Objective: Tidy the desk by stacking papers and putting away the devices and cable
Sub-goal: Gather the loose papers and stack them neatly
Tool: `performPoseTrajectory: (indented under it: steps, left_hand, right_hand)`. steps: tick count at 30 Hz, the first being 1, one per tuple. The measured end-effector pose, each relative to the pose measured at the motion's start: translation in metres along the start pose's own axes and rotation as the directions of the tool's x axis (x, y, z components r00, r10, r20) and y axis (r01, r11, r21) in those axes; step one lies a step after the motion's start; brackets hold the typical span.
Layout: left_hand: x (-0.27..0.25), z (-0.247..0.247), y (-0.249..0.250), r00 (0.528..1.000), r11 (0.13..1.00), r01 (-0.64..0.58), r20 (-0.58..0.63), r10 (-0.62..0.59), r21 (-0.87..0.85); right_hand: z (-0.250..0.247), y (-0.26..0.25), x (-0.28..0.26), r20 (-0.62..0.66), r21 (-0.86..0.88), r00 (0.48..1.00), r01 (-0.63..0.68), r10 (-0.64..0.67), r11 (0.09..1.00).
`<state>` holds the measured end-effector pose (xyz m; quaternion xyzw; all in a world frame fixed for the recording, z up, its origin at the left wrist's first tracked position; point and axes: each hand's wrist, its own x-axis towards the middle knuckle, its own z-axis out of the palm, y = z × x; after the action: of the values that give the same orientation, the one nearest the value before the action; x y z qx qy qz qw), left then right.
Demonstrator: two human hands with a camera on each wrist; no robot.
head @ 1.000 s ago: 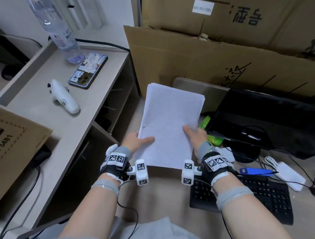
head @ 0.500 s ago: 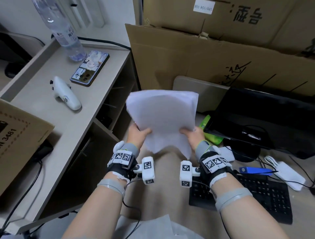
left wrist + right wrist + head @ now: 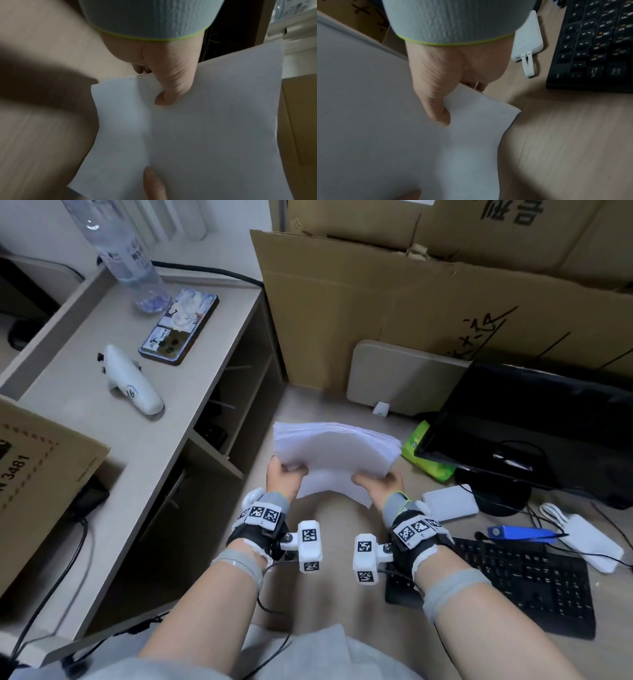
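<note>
White paper stack [image 3: 334,453] fans; right wrist view reveals a power bank [image 3: 528,39].

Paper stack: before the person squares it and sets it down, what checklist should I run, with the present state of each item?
1. Left hand grips the paper stack at its near left edge, thumb on top: ok.
2. Right hand grips the near right edge, thumb on top: ok.
3. Sheets aligned: not ok; the far edges fan out in the head view.
4. Stack flat: not ok; it bows upward between the hands.
5. Free desk surface below for setting it down: ok.
6. Power bank and keyboard lie apart from the stack: ok.
</note>
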<state>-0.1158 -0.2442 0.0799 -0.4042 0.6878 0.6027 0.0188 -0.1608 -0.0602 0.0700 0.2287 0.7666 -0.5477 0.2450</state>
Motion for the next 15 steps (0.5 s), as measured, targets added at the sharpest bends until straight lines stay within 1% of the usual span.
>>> performPoseTrajectory:
  steps: [3, 8, 10, 12, 14, 15]
  left_hand:
    - [0.002, 0.005, 0.005, 1.000, 1.000, 0.018, -0.009, -0.018, 0.014]
    - [-0.001, 0.002, 0.004, 1.000, 0.997, -0.011, -0.023, 0.009, -0.077]
    - [-0.008, 0.000, 0.005, 1.000, 0.999, 0.001, -0.021, -0.002, -0.054]
    - [-0.017, -0.002, 0.005, 0.996, 0.997, 0.078, 0.033, -0.077, -0.029]
    - [-0.026, -0.003, 0.000, 0.979, 0.990, 0.142, 0.150, -0.136, -0.026]
    - [-0.030, -0.002, -0.005, 0.969, 0.989, 0.146, 0.202, -0.142, -0.007]
  right_hand:
    - [-0.003, -0.001, 0.001, -0.018, 0.027, 1.000, -0.001, 0.001, 1.000]
    - [-0.016, -0.005, -0.005, 0.032, 0.053, 0.998, 0.050, -0.051, 0.997]
    - [-0.024, -0.007, -0.007, 0.022, 0.054, 0.997, 0.077, -0.078, 0.996]
    - [-0.032, -0.007, -0.009, 0.016, 0.047, 0.995, 0.102, -0.103, 0.994]
    - [-0.039, -0.008, -0.013, 0.026, 0.053, 0.992, 0.123, -0.125, 0.991]
    - [-0.042, -0.007, -0.016, 0.034, 0.049, 0.991, 0.128, -0.129, 0.991]
